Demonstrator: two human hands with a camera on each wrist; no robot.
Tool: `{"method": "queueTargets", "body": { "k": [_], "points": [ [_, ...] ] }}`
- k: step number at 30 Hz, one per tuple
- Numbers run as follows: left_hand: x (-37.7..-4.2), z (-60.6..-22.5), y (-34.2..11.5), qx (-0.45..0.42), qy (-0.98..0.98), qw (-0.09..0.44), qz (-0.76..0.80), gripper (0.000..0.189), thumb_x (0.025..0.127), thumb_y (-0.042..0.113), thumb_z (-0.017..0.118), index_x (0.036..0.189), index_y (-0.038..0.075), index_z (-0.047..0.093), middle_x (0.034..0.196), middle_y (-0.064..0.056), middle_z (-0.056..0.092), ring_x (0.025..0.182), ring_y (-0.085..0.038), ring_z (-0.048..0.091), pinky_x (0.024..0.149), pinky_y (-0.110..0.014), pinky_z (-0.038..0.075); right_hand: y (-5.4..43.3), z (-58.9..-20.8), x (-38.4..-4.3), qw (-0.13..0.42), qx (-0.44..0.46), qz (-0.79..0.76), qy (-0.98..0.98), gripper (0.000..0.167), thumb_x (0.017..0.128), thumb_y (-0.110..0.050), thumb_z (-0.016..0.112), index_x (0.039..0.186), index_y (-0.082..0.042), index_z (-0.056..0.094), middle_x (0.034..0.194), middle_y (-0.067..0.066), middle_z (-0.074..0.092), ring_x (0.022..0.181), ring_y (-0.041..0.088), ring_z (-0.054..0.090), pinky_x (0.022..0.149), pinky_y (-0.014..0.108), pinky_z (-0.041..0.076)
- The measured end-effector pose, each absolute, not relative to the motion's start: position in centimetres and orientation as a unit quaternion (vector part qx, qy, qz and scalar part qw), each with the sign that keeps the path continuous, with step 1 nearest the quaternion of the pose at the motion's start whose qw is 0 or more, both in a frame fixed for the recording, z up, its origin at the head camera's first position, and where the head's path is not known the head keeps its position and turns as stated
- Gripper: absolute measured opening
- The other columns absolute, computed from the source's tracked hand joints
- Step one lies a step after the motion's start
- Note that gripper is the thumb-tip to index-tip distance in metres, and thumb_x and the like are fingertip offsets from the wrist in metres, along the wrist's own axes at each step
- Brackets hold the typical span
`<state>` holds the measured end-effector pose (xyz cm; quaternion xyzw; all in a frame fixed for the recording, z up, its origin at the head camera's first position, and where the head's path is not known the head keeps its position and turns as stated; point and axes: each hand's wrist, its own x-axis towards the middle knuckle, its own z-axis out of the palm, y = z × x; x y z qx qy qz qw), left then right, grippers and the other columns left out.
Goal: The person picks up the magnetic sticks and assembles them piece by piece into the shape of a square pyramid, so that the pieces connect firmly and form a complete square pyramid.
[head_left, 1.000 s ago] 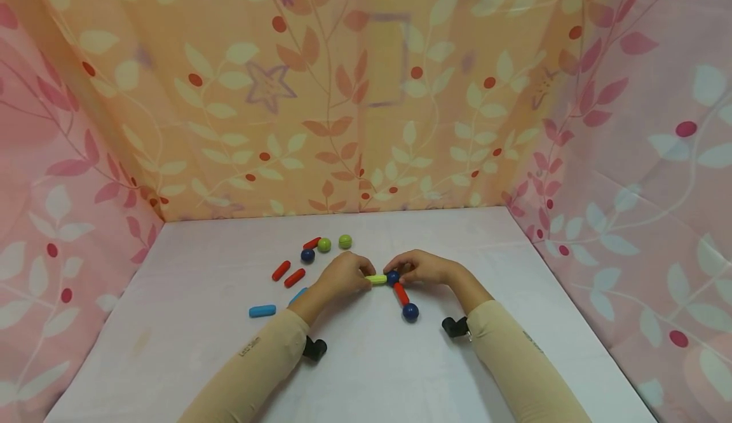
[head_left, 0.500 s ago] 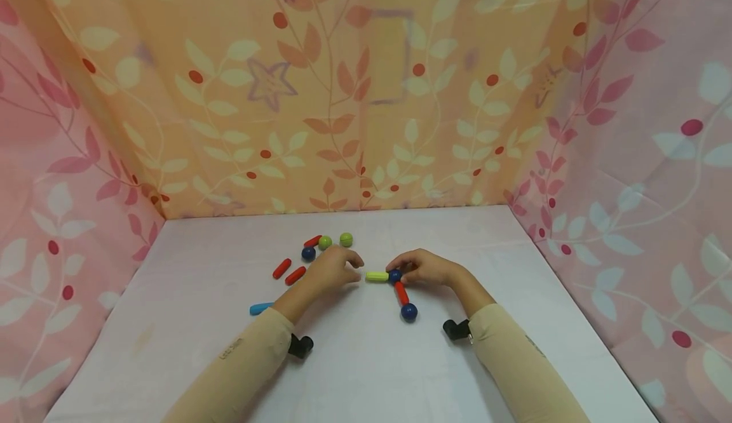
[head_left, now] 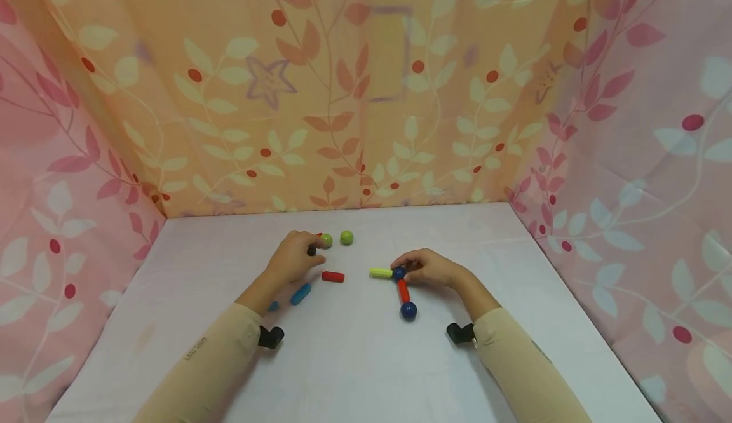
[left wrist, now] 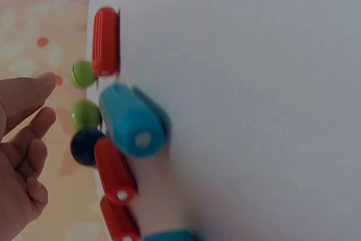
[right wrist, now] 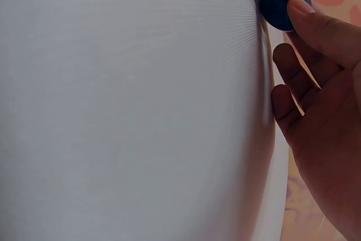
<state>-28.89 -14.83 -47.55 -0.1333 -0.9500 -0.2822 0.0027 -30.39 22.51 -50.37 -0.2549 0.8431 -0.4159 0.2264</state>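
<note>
in head view alone: nearest blue ball (head_left: 408,310)

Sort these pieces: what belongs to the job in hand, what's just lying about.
Seemingly part of the job:
blue ball, held by the right hand
yellow-green rod and red rod, meeting that ball
second blue ball, at the red rod's other end

Apparently just loose:
three other red rods
two turquoise rods
two green balls
third blue ball, near the left hand

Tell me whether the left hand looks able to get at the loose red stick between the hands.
Probably yes: the left hand is close, seems to hold nothing, and nothing shows between it and the red stick in the head view.
</note>
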Motion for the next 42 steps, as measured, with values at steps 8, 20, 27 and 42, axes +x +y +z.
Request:
{"method": "queueTargets", "body": {
  "k": [8,20,27,42],
  "points": [
    [-30.2,-48.9,-17.5,-0.051,-0.954,-0.012,-0.295,0.037,0.089,0.031,0.081,0.123,0.019,0.072,0.125,-0.007,0.066,0.116,-0.03,0.051,0.096,-0.05,0.048,22.9,-50.1,-29.2,0.212,-0.237,-0.419,0.851,0.035,0.094,-0.009,0.072,0.127,-0.021,0.072,0.116,0.001,0.069,0.098,0.02,0.057,0.085,0.032,0.049],
    [-30.3,-49.1,-17.7,-0.014,-0.947,-0.042,-0.318,0.043,0.089,0.035,0.08,0.125,0.016,0.069,0.124,-0.007,0.064,0.114,-0.031,0.053,0.091,-0.046,0.051,23.3,-50.6,-27.7,0.193,-0.181,-0.441,0.858,0.032,0.094,-0.014,0.075,0.124,-0.024,0.073,0.109,0.004,0.064,0.1,0.024,0.053,0.086,0.036,0.047],
    [-30.5,-49.4,-17.3,-0.02,-0.95,-0.029,-0.31,0.046,0.087,0.034,0.082,0.124,0.011,0.068,0.116,-0.011,0.068,0.106,-0.031,0.058,0.091,-0.046,0.052,23.2,-50.6,-26.9,0.176,-0.157,-0.453,0.86,0.032,0.093,-0.012,0.075,0.123,-0.022,0.073,0.11,0.003,0.066,0.099,0.023,0.055,0.087,0.035,0.048],
    [-30.2,-49.0,-17.1,-0.016,-0.956,-0.031,-0.291,0.045,0.087,0.034,0.082,0.123,0.009,0.069,0.112,-0.011,0.07,0.103,-0.031,0.06,0.091,-0.048,0.051,22.7,-50.6,-25.9,0.142,-0.138,-0.457,0.867,0.033,0.091,-0.011,0.077,0.124,-0.018,0.073,0.104,0.005,0.066,0.094,0.022,0.054,0.078,0.032,0.047]
  ]
}}
